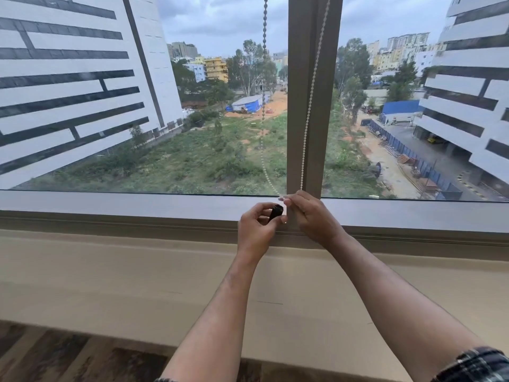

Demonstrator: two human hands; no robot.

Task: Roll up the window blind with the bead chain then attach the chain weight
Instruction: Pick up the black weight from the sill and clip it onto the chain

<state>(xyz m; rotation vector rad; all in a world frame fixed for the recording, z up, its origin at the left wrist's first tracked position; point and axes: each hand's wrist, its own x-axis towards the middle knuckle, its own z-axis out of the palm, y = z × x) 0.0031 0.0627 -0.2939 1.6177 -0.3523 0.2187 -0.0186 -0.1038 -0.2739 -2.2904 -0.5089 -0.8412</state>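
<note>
A white bead chain (309,106) hangs in two strands from above the frame, one strand in front of the glass and one along the window's upright post. Both strands meet at the bottom loop, which my right hand (311,216) pinches between thumb and fingers just above the lower window frame. My left hand (256,230) sits right beside it, holding a small black cylindrical chain weight (276,212) upright between thumb and fingertips, its top close to the chain loop. The blind itself is out of view above.
A grey window frame (137,208) runs across the view, with a vertical post (314,78) in the middle. Below it lies a wide beige sill (124,285), then wood-patterned floor (68,357). Buildings and a green plot show through the glass.
</note>
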